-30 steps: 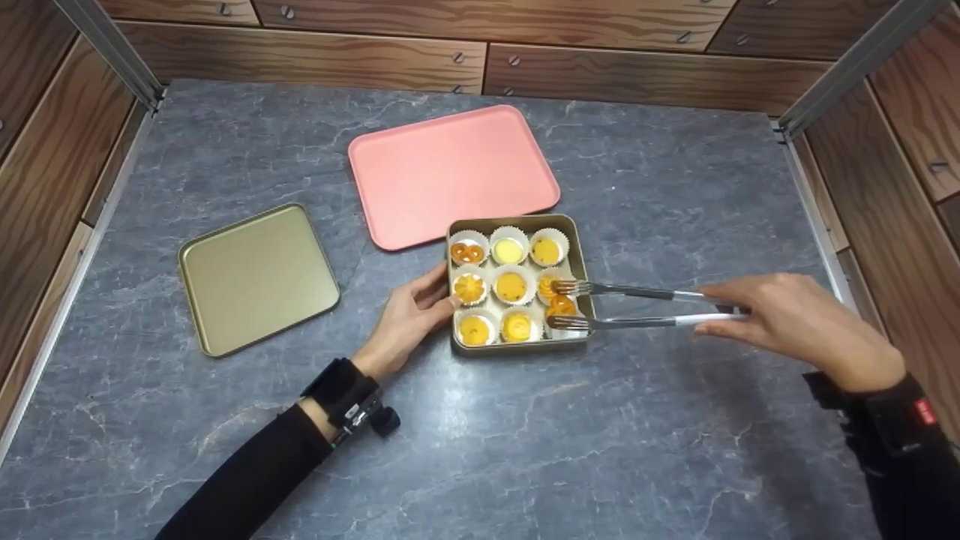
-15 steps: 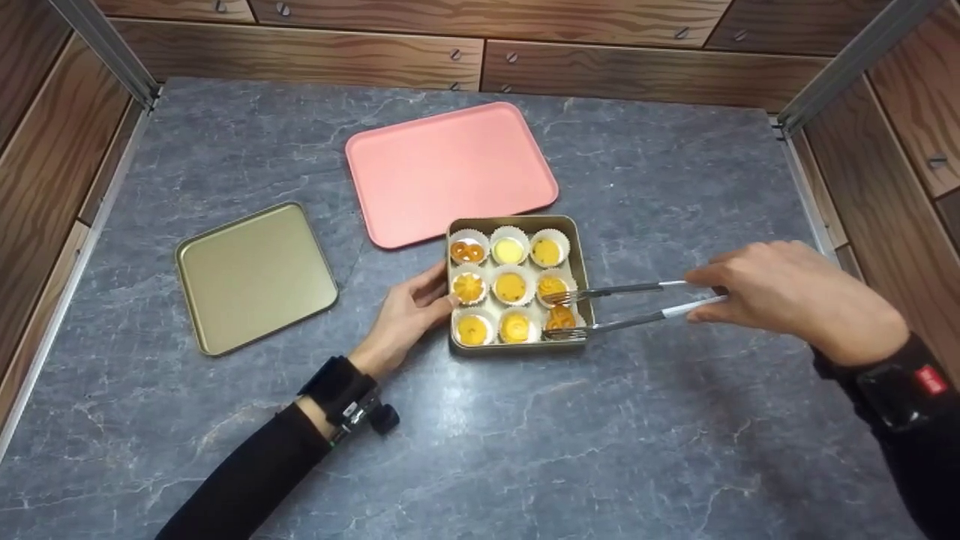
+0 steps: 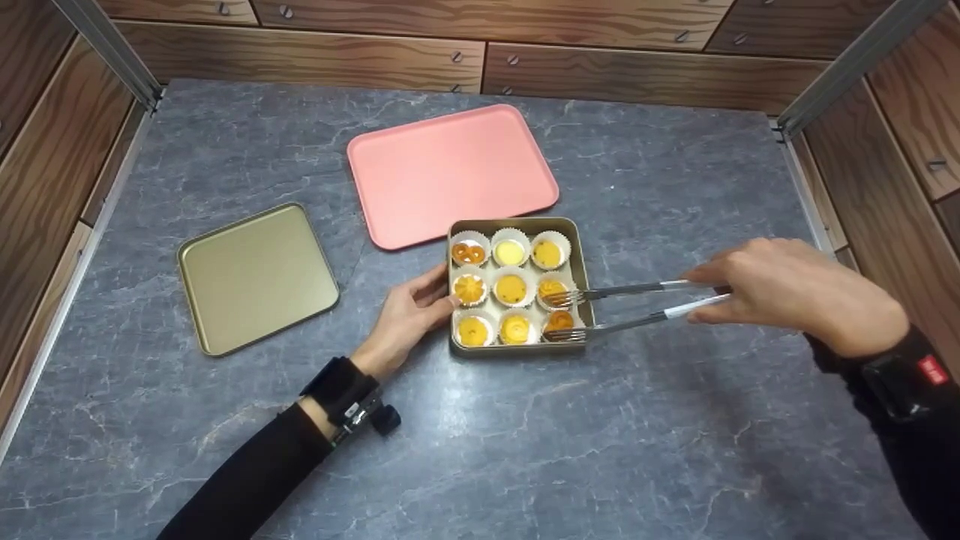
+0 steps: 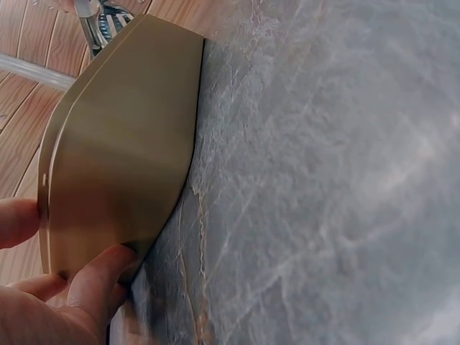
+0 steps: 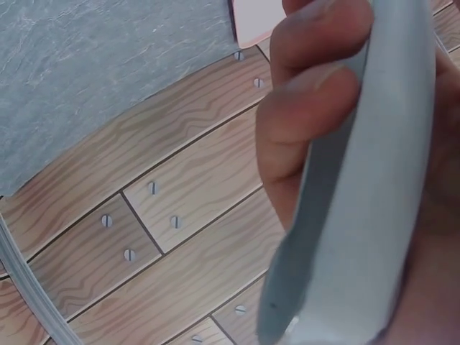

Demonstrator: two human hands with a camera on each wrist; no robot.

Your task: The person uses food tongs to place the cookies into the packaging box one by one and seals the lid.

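Note:
A square gold tin [image 3: 517,352] holds rows of paper cups, each with a small yellow or orange cookie. At its left wall my left hand [image 3: 401,319] grips the side, the thumb over the rim; fingers [image 4: 97,284] press its outer wall in the left wrist view. My right hand [image 3: 799,292] holds metal tongs [image 3: 686,306] with white handles. The tongs' fork-like ends are spread, one over the middle-right cookie [image 3: 551,288], the other over an orange cookie [image 3: 559,319] in the front-right cup. In the right wrist view, fingers curl round a tong handle [image 5: 374,180].
Behind the tin lies a pink tray [image 3: 454,176], its front edge close to the tin's back-left corner. A gold lid [image 3: 259,279] lies to the left on the grey marbled table [image 3: 480,465]. Wood-patterned panels [image 3: 300,56] border the table.
The orange cookie, between the tong ends a second ago, has come down into the front-right cup. The tong ends have moved nearer and spread apart slightly. My left hand has stayed put.

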